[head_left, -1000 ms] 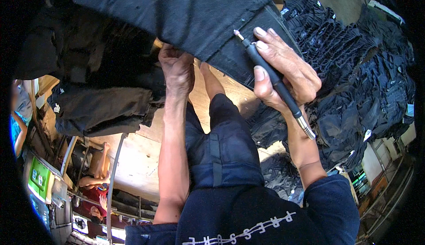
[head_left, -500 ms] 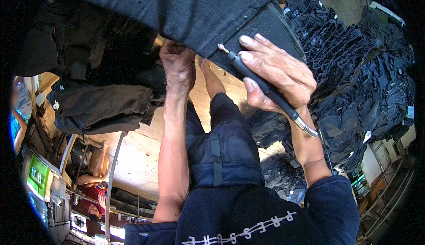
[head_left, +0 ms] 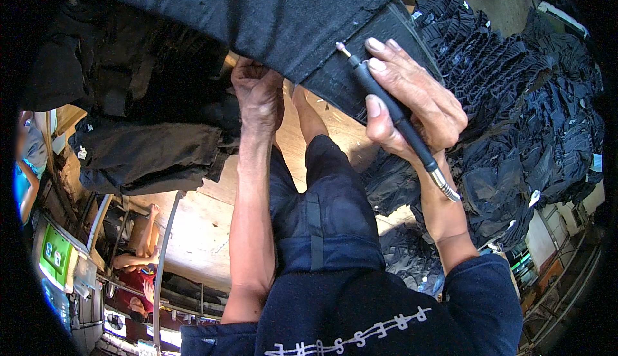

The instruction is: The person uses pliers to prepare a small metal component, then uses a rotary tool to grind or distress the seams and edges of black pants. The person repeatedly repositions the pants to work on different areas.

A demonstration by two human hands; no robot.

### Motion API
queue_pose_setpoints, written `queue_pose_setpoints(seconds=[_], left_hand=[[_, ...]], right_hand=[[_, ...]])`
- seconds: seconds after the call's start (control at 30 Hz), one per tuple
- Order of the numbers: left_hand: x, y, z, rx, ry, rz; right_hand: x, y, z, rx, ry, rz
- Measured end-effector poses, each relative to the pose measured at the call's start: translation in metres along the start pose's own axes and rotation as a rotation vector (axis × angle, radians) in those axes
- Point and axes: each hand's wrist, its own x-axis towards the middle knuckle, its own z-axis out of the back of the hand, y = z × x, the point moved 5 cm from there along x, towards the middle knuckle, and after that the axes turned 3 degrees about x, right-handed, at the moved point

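My right hand (head_left: 412, 102) grips a thin black pen-shaped tool (head_left: 393, 114) with a metal tip, and the tip rests on the hem of a dark grey denim garment (head_left: 270, 15) stretched across the top of the view. My left hand (head_left: 257, 95) is closed on the garment's lower edge from underneath, its fingers partly hidden by the cloth. Both forearms rise from the lower edge. My dark blue trousers (head_left: 328, 221) and bare foot show between them.
A big heap of dark folded garments (head_left: 528, 111) fills the right side. More dark clothes (head_left: 148, 153) hang at the left. A wooden floor (head_left: 199, 227) lies below. Another person (head_left: 138, 262) sits at lower left near a metal pole (head_left: 164, 259).
My right hand has slid the tool's tip leftward and up along the hem. The left hand has stayed put on the cloth edge.
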Motion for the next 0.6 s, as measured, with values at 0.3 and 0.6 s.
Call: queue_pose_setpoints(seconds=[0.3,0.6], left_hand=[[-0.003,0.002,0.003,0.017,-0.014,0.003],[-0.044,-0.095,-0.008,0.682,0.053,0.153]], right_hand=[[-0.003,-0.001,0.013,-0.089,-0.083,-0.147],[-0.001,-0.023,0.03,0.336,-0.53,-0.501]])
